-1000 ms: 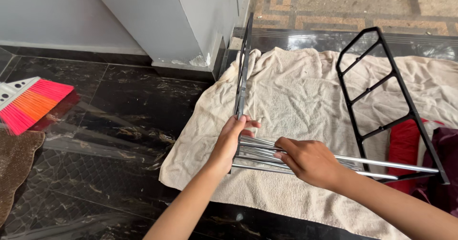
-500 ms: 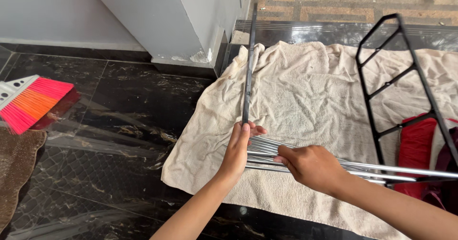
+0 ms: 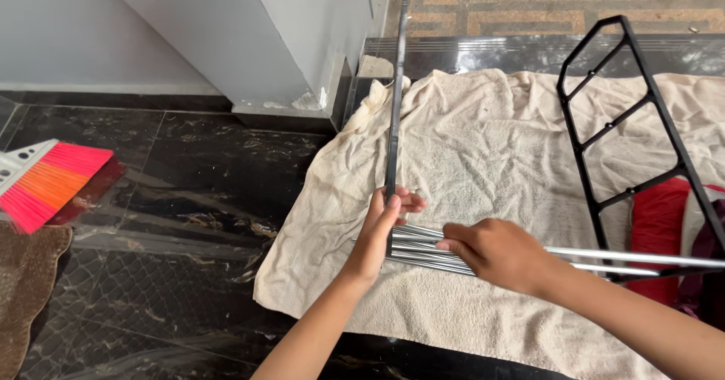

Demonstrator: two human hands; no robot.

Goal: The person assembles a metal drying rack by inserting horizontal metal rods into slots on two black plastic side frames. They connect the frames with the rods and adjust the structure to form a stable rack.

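My left hand [image 3: 381, 225] has its fingers clamped round the lower end of a long dark bar [image 3: 395, 86] standing nearly upright, and my right hand [image 3: 495, 253] is closed over a bundle of silver rods [image 3: 604, 258] lying across the beige towel [image 3: 483, 138] on the floor. I judge the bar could tip toward the grey wall [image 3: 226, 40], held so low, and the rods might roll apart. A black frame [image 3: 627, 108] leans at right. I see no packages, labels or signs; only a pink-orange broom [image 3: 45, 184] far left.
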